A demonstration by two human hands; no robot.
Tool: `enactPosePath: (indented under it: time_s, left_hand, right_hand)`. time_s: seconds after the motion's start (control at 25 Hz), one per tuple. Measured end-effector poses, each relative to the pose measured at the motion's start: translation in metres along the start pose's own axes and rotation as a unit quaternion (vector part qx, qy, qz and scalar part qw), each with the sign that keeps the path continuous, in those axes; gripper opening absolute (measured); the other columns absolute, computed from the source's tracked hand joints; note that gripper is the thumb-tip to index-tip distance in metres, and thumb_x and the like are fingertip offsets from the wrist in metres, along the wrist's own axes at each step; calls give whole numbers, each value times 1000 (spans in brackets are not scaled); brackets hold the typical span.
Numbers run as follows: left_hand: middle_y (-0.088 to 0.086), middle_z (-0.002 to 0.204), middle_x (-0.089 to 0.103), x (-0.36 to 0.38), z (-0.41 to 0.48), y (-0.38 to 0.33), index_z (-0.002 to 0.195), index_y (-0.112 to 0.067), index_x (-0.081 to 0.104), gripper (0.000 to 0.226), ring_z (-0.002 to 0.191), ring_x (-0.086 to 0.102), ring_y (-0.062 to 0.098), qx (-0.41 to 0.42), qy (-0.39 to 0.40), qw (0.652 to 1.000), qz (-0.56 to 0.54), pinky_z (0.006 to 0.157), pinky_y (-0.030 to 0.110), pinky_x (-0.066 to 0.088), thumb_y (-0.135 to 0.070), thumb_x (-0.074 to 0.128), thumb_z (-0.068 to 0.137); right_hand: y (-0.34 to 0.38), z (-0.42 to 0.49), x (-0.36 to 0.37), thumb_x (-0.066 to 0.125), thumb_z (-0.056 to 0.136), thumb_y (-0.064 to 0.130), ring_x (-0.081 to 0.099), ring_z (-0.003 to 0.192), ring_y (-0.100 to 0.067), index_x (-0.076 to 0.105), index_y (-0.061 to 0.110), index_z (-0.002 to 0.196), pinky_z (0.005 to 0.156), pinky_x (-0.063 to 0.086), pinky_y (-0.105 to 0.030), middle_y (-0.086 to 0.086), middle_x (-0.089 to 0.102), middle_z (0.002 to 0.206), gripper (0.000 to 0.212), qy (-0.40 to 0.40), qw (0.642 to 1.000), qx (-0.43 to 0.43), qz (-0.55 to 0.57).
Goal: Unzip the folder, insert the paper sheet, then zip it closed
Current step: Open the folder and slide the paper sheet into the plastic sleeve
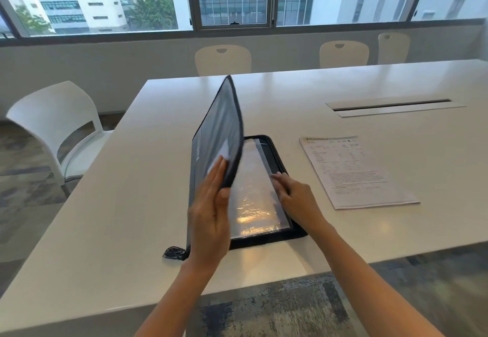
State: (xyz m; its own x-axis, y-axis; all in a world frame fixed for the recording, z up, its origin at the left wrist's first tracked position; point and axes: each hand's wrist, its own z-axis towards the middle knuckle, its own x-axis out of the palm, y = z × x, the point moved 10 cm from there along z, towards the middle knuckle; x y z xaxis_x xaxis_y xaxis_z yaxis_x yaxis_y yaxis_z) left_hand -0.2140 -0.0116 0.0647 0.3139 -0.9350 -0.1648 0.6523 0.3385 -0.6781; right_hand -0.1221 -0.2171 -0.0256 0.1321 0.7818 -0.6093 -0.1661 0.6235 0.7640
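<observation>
A dark zip folder (286, 233) lies unzipped on the white table (132, 178), its base flat and its cover (221, 125) raised almost upright. My left hand (211, 212) holds the cover's near edge, fingers flat on the outside and thumb on the inside. Shiny clear plastic sleeves (253, 196) fill the base. My right hand (293, 191) rests on the base's right edge, fingertips touching the sleeves' rim. The printed paper sheet (353, 173) lies flat on the table to the right of the folder, apart from both hands.
A zipper pull tab (173, 253) sticks out at the folder's near left corner. A cable slot (393, 107) is set into the table at the far right. White chairs (60, 131) stand at the left and along the far side under the windows.
</observation>
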Motion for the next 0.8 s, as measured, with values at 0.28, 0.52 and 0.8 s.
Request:
enactPosePath:
  time_s: [0.28,0.52,0.8]
  left_hand:
    - [-28,60,50,-87,-5,13,93,11,51,47,50,43,-7,-66,-201,977,-4,45,3,30,-31,32,104]
    - [1,97,57,-148,-20,33,125,5,46,37,85,56,-4,-106,-305,943,84,73,5,43,-23,32,105]
    - [30,157,2,-201,-39,62,152,-1,0,62,147,9,32,-156,-302,885,319,117,17,4,-7,36,101]
  right_hand:
    - [9,3,55,31,102,44,0,150,-17,26,30,151,120,4,-40,-3,14,162,51,126,962,-99,-223]
    - [-6,2,65,23,102,49,-6,149,-14,18,30,152,122,0,-39,-2,6,163,54,161,948,-82,-262]
    - [-1,-1,65,22,102,49,-4,149,-12,20,30,152,121,-1,-36,-1,8,163,53,152,950,-87,-258]
